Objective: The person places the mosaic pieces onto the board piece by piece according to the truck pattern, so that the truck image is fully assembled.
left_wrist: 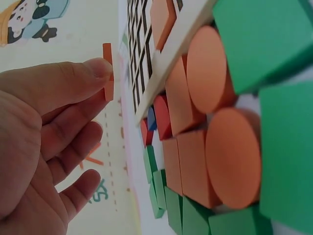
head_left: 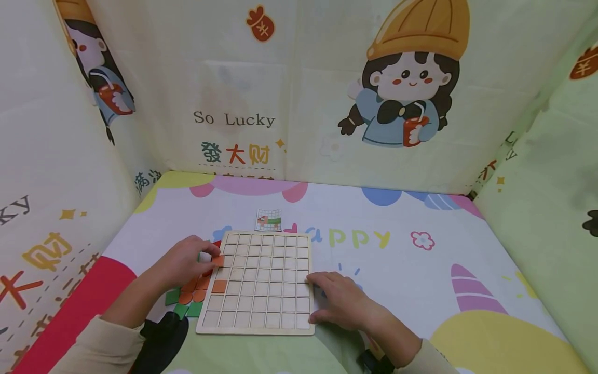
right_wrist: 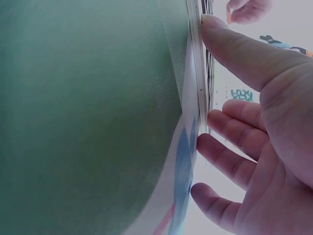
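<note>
My left hand [head_left: 189,259] pinches a thin orange square tile [left_wrist: 109,92] between thumb and fingers, over the left border of a wooden grid board [head_left: 261,291]. In the left wrist view the tile is seen edge-on, raised above the board. One orange square tile [head_left: 219,286] lies in a cell of the leftmost column. My right hand [head_left: 343,301] rests at the board's right edge, thumb and fingertips touching it near the front corner and midway up. Nothing is held in its spread fingers [right_wrist: 234,134].
Left of the board lie loose tiles: orange circles [head_left: 185,297], orange squares, green pieces [head_left: 173,296], and some red and blue ones, partly hidden by my left hand. A small printed card [head_left: 268,220] with a coloured grid sits behind the board. Patterned cloth walls [head_left: 317,104] surround the table.
</note>
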Demonstrator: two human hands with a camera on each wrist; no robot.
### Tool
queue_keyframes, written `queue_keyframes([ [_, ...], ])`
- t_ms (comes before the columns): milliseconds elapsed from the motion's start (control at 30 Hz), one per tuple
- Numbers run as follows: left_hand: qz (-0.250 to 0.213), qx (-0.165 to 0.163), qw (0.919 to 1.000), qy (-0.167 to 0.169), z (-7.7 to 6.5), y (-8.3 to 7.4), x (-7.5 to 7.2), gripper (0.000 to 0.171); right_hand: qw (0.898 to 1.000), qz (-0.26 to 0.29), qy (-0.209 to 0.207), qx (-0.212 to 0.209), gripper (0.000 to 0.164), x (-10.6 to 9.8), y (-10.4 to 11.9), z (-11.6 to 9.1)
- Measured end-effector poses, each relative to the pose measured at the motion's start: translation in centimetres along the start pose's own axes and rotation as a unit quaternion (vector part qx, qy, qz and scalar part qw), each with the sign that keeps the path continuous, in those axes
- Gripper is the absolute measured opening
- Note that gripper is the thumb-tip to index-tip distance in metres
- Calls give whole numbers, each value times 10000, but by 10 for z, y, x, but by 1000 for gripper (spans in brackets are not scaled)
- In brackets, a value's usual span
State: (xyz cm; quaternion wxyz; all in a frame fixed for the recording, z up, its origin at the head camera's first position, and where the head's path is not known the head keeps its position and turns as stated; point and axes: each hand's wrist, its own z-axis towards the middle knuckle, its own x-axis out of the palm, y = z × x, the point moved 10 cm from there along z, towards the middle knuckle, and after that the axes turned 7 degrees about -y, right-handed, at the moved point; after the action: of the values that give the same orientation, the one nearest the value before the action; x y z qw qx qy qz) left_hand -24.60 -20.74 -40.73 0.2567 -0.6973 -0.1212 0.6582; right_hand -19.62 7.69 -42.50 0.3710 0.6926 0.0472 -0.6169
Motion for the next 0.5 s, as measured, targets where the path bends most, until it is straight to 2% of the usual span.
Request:
queue_keyframes([
  [200,178,82,9998,64,-2,-10,4,30,10000,-4,-2,3,72,0,0,0],
  [500,105,385,9990,191,-5,-21,12,30,10000,27,10,55,72,1,-1,0],
])
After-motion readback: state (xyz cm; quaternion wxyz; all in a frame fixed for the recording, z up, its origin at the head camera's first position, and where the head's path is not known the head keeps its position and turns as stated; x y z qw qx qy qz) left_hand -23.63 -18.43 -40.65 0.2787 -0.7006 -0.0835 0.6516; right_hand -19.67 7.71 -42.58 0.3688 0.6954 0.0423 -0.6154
